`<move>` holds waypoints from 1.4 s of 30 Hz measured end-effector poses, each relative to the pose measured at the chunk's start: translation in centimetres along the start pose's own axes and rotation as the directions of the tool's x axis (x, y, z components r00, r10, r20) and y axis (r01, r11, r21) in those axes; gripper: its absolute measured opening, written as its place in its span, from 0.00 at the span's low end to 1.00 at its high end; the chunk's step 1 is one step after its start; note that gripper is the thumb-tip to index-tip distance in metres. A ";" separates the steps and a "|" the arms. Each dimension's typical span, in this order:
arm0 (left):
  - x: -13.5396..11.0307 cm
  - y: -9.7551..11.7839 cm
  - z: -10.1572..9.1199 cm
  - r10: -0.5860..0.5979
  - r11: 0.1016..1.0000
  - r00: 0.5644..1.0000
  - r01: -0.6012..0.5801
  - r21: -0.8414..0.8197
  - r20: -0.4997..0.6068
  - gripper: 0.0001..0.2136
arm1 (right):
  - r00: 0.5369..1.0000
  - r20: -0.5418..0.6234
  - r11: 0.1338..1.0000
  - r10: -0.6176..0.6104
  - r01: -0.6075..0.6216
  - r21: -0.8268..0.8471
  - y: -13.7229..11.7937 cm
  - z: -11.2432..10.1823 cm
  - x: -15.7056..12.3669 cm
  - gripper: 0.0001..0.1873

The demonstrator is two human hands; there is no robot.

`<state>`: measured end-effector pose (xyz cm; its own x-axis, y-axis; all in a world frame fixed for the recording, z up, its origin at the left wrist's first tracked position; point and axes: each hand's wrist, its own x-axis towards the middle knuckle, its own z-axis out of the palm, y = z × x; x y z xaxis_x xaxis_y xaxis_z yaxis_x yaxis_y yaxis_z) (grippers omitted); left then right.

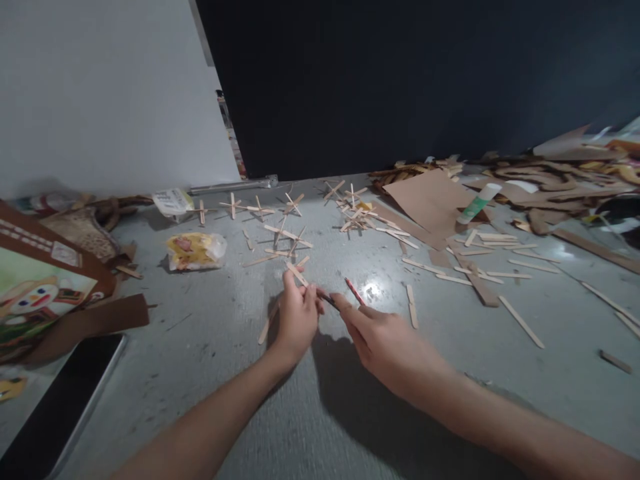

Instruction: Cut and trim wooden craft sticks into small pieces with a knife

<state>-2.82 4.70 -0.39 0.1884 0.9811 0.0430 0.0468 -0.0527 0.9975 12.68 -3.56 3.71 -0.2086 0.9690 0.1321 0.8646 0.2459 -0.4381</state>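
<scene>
My left hand (299,313) is closed around a wooden craft stick (298,275), its upper end poking out past thumb and fingers. Close on its right, my right hand (383,337) grips a thin dark tool (327,299) whose tip reaches the left fingertips; its exact kind is unclear. A red patterned slender rod (355,291) shows just beyond the right fingers; whether it is held or lies on the surface, I cannot tell. Another craft stick (269,325) lies beside the left wrist. Beyond the hands lie crossed craft sticks (283,233) in small star shapes.
Loose craft sticks (521,322) scatter over the grey surface to the right, near a green-and-white glue stick (479,203) and brown cardboard (425,200). Leftward are a yellow wrapper (196,251), a phone (70,400) and a printed brown bag (45,287). A dark panel (400,80) stands behind.
</scene>
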 end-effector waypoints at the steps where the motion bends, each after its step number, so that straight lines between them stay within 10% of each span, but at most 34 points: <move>1: 0.2 0.0 0.0 -0.021 1.000 1.000 0.021 -0.011 0.004 0.16 | 1.000 -0.026 0.999 -0.007 0.008 0.031 0.0 0.0 -0.1 0.29; 6: 0.2 0.5 0.1 -0.021 0.998 0.995 0.027 -0.055 0.093 0.24 | 0.981 -0.188 0.966 0.050 0.000 0.260 0.3 -0.2 0.3 0.27; 14: -0.1 -0.1 0.1 0.009 1.000 0.990 -0.007 -0.013 0.144 0.26 | 0.984 -0.124 0.885 0.127 -0.056 0.462 0.6 0.4 1.0 0.25; 42: -0.7 0.1 0.1 0.115 0.982 0.986 -0.131 0.138 0.123 0.19 | 0.987 -0.071 0.883 0.143 -0.095 0.460 -0.2 1.4 0.8 0.21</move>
<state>-2.82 3.95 -0.28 0.3114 0.9383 0.1500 0.1563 -0.2063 0.9659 11.70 -2.83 2.65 -0.0495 0.9902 0.1309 0.5725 0.1355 -0.8086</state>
